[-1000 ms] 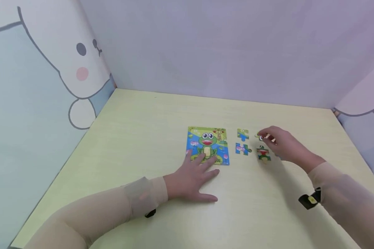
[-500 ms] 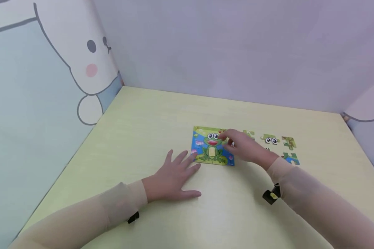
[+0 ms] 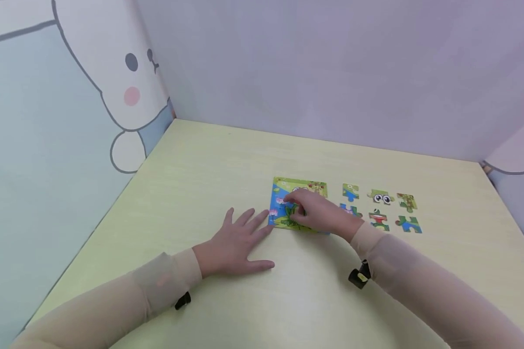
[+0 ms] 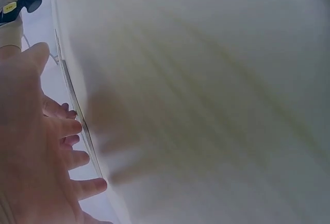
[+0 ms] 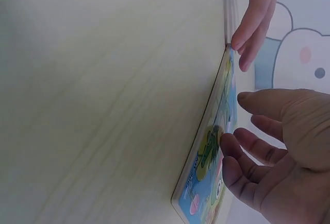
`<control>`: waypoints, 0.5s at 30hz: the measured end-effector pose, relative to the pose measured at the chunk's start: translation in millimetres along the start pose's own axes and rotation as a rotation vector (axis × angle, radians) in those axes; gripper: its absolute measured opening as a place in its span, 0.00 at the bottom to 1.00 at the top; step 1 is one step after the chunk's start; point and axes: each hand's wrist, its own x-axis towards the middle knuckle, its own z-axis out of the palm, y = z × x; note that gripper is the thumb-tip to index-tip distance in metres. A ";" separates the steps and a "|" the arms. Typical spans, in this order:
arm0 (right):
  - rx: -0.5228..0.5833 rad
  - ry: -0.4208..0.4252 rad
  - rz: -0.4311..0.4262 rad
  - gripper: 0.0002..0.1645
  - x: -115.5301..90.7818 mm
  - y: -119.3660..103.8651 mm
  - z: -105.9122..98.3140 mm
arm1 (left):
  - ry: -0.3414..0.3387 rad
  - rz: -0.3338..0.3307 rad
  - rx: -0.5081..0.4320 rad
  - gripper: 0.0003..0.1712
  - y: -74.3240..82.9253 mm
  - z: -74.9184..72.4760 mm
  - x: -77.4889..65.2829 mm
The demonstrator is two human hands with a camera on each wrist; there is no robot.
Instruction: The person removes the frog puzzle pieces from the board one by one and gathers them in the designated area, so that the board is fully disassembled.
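Note:
A square frog picture puzzle (image 3: 320, 187) lies on the table, its frog partly covered by my right hand (image 3: 318, 211). That hand hovers over the puzzle with fingers loosely bent; in the right wrist view thumb and fingers stand apart with nothing between them, fingertips close to the picture surface. My left hand (image 3: 232, 246) is spread out palm down, its fingertips right at the puzzle's left edge. To the right lie loose jigsaw pieces in two rows, among them a frog-eyes piece (image 3: 381, 198), a red-mouth piece (image 3: 379, 221) and a tree piece (image 3: 407, 201).
The pale wooden table (image 3: 192, 184) meets a plain lilac wall (image 3: 314, 72) at the back. A side wall (image 3: 52, 145) with a cartoon animal print rises on the left. Black camera mounts (image 3: 360, 275) sit on both wrists.
My right hand has left the loose pieces and moved left over the frog puzzle. My left hand has drawn back from the puzzle's lower part to its left edge.

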 end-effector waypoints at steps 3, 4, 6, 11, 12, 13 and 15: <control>-0.002 -0.003 0.009 0.30 1.4 -2.1 2.9 | 0.000 0.005 0.003 0.50 -1.4 0.4 0.6; -0.004 -0.002 0.011 0.31 1.7 -3.1 3.3 | 0.001 0.009 0.003 0.50 -1.7 0.5 1.0; -0.013 -0.002 0.013 0.32 2.7 -4.3 4.8 | 0.002 0.016 0.007 0.50 -2.4 0.5 1.6; -0.054 0.001 0.013 0.34 5.1 -6.2 7.2 | -0.003 0.025 0.008 0.50 -2.5 -0.7 3.0; -0.059 0.001 0.014 0.34 5.4 -6.7 7.3 | -0.003 0.027 0.007 0.50 -2.3 -1.0 3.2; -0.062 0.001 0.013 0.34 5.8 -7.3 7.4 | -0.003 0.028 0.007 0.50 -2.2 -1.2 3.5; -0.066 0.001 0.010 0.34 6.2 -8.0 7.6 | -0.004 0.031 0.005 0.50 -1.8 -1.7 4.0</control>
